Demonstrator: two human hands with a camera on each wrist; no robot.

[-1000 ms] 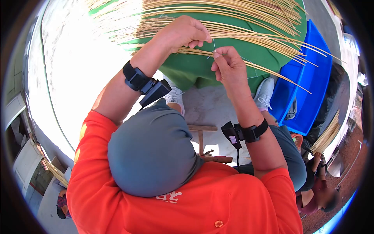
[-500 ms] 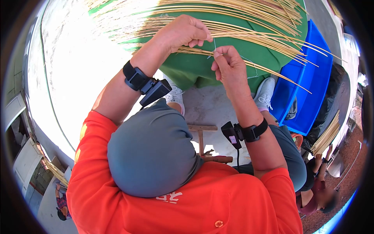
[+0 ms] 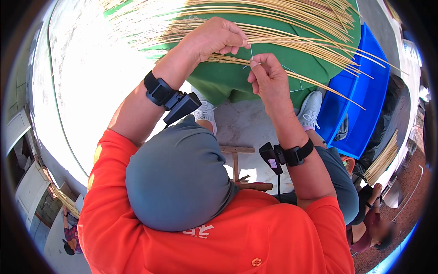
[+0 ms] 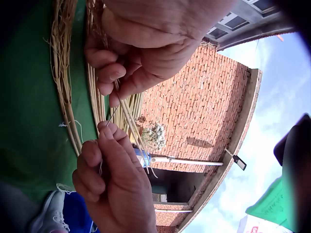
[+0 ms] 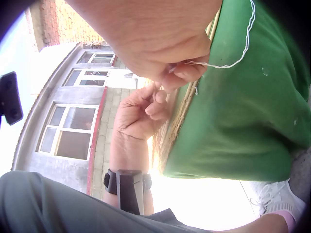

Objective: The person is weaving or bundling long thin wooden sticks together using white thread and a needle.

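In the head view, the left hand pinches the thin tan stalks between thumb and fingertips. Just below and right of it, the right hand pinches a thin pale strand stretched between the hands; whether part of it is a needle, I cannot tell. The left wrist view shows the left hand above the right hand, their fingertips close together. From the right hand a white thread loops over the green cloth. A separate stalk bundle lies below the hands.
More stalks cover the back of the green cloth. A blue bin stands right of it, beside a shoe. A wooden stool part is below. Another person is at the lower right.
The hands stay almost still; the tips of the held stalks have shifted slightly right. At the lower right and lower left, the other people's arms have moved.
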